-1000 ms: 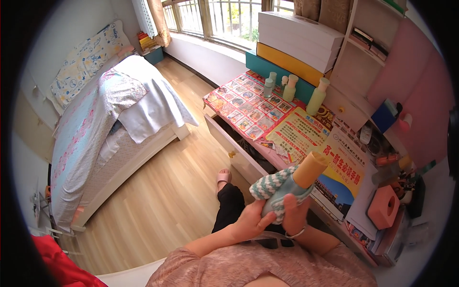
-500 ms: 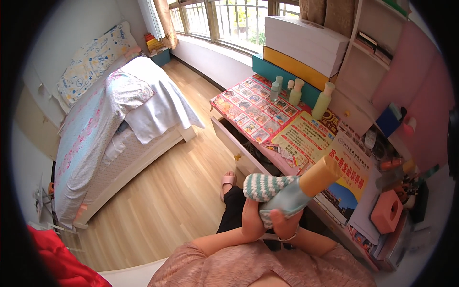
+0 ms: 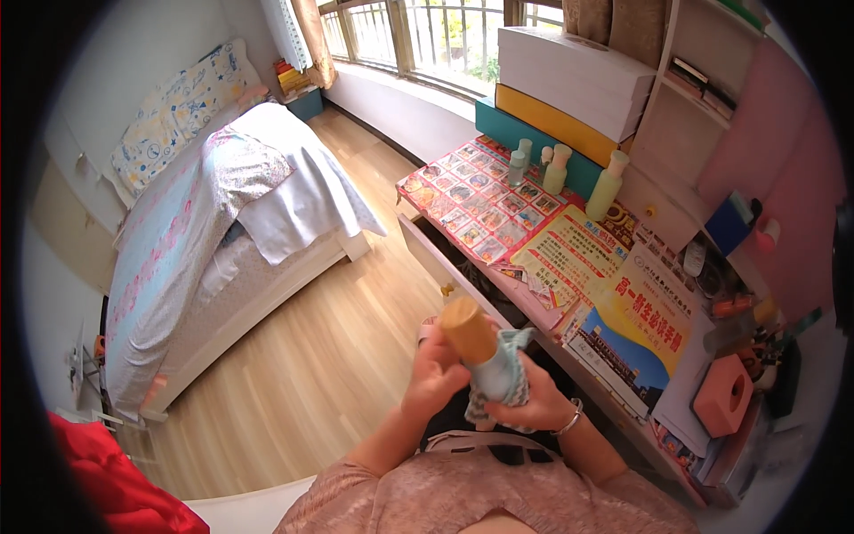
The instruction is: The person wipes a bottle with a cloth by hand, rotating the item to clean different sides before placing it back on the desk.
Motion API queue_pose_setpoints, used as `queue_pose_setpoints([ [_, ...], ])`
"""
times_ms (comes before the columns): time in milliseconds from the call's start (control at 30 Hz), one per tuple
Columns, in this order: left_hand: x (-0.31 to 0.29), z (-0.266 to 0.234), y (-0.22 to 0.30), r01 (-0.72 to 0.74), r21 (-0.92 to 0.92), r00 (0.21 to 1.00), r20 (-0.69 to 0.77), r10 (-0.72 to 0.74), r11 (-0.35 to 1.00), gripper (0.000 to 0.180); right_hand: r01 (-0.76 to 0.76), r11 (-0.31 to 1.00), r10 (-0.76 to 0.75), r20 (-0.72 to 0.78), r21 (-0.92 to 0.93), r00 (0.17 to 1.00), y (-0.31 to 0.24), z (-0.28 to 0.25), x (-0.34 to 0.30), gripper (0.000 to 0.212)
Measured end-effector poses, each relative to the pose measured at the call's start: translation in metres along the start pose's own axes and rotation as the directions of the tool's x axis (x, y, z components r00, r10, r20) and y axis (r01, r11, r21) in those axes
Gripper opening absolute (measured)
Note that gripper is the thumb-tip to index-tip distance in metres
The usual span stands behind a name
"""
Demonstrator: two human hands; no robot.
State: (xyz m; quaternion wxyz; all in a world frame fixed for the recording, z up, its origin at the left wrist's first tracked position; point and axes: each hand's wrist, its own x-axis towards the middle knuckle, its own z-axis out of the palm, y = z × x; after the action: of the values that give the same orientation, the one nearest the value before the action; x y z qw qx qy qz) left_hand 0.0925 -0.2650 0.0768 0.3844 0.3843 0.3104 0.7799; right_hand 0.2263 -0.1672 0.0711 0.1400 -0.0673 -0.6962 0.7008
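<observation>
Grasps a bottle in the right grip, through a knit cloth — cap-end up and tilted leftward, just off the bench's front edge, near its open drawer. Bends the left grip by the wooden cap — cannot tell whether clenched on it. Has, on the bench, pale bottles and stacked boxes toward the back, a pink tissue box toward the near end.
</observation>
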Motion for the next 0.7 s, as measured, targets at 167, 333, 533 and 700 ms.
queue_pose_setpoints([
  [167, 0.002, 0.013, 0.004, 0.091, 0.039, 0.97, 0.221, -0.098, 0.995, 0.038, -0.008, 0.999, -0.003, 0.218, 0.05, 0.976, -0.004, 0.0, 0.006, 0.081],
  [333, -0.004, 0.022, -0.001, -0.1, 0.397, 0.994, 0.005, 0.107, 0.912, 0.033, 0.067, 0.973, -0.011, -0.244, 0.222, 0.97, 0.018, 0.022, 0.002, 0.064],
  [533, 0.002, 0.033, -0.034, -0.498, 0.719, 0.829, 0.233, 0.508, 0.485, 0.051, -0.075, 0.728, 0.355, -0.281, 0.681, 0.892, 0.086, 0.018, -0.001, 0.041],
  [700, -0.018, 0.014, -0.057, -0.408, 0.667, 0.911, 0.248, 0.33, 0.624, 0.058, -0.091, 0.982, 0.152, -0.409, 0.164, 0.9, 0.079, 0.009, 0.0, 0.029],
])
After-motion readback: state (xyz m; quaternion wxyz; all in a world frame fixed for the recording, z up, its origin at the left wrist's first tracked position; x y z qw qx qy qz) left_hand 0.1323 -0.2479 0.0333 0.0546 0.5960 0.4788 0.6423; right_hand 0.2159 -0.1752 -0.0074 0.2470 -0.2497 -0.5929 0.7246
